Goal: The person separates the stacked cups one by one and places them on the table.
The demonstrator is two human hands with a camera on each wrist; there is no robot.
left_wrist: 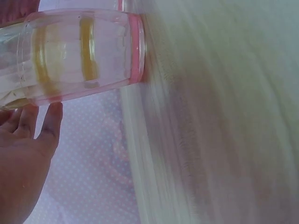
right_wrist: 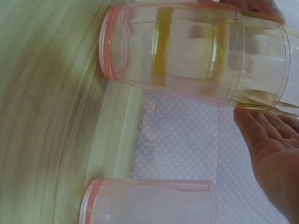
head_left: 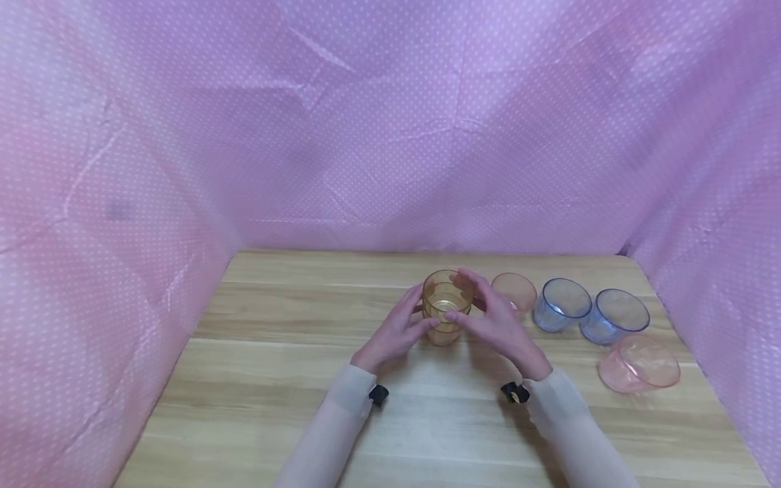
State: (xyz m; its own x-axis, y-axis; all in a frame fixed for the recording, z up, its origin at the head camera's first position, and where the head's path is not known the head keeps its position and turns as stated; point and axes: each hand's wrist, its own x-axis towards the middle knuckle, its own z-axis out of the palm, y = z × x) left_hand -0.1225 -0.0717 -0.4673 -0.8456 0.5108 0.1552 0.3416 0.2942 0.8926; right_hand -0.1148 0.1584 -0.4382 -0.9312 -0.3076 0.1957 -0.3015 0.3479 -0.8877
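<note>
Clear amber cups (head_left: pixel 447 293) sit nested inside a pink cup (head_left: pixel 443 337), forming an upright stack. Two amber bands show through the pink wall in both wrist views, and amber rims (right_wrist: pixel 264 60) stick out past the pink one. My left hand (head_left: pixel 393 332) holds the stack from the left, fingertips near the pink rim in the left wrist view. From the right, my right hand (head_left: pixel 500 324) holds the amber upper part, with the thumb in front and fingers behind. The pink base (right_wrist: pixel 110 44) is down at the wooden tabletop.
Just right of my right hand stands another pink cup (head_left: pixel 515 291). Beyond it are two blue cups (head_left: pixel 558 315) (head_left: pixel 604 325), side by side. A further pink cup (head_left: pixel 637 369) is nearer the table's right edge. Pink dotted cloth (head_left: pixel 427 169) surrounds the wooden table (head_left: pixel 256 379).
</note>
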